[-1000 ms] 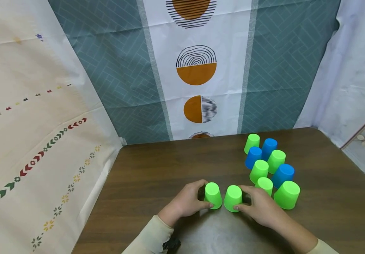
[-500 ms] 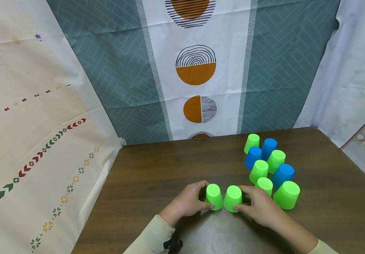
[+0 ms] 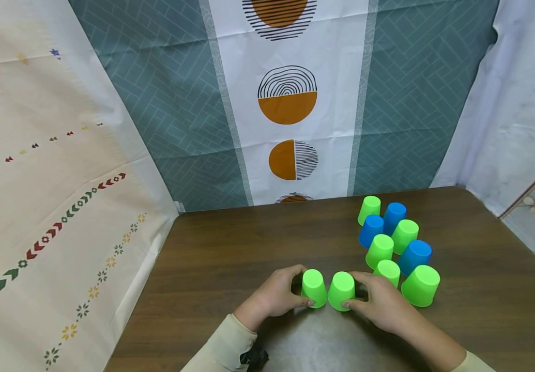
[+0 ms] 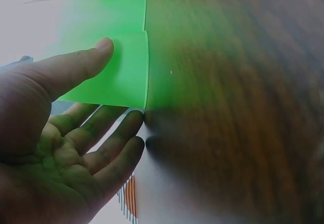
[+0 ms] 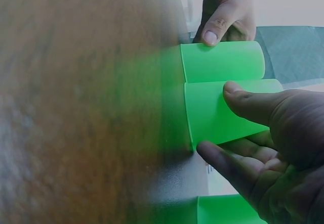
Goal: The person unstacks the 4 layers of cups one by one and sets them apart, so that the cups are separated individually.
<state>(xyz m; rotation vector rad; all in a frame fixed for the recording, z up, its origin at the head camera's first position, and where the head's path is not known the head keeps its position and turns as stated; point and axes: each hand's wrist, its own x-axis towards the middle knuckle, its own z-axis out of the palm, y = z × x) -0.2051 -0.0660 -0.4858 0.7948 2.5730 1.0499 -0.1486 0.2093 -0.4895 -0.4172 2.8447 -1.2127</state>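
Note:
Two bright green cups stand upside down on the brown table, side by side in front of me. My left hand point(image 3: 274, 294) holds the left green cup point(image 3: 314, 290), thumb on its near side and fingers round behind. The right green cup point(image 3: 341, 292) is gripped the same way by my right hand point(image 3: 381, 304). In the left wrist view my thumb presses the wall of the left cup point(image 4: 131, 72), whose rim sits on the tabletop. From the right wrist, the right cup point(image 5: 207, 110) appears beside the other, their rims close together or touching.
To the right stand several more upturned cups in two slanted rows, green ones point(image 3: 420, 285) mixed with blue ones point(image 3: 414, 257). One green cup point(image 3: 387, 272) is partly behind my right hand. The table point(image 3: 230, 243) ends at a patterned cloth point(image 3: 188, 103) at the back.
The left cup has slid slightly to the right and nearer with my left hand, closer to the right cup. My right hand and its cup have hardly moved.

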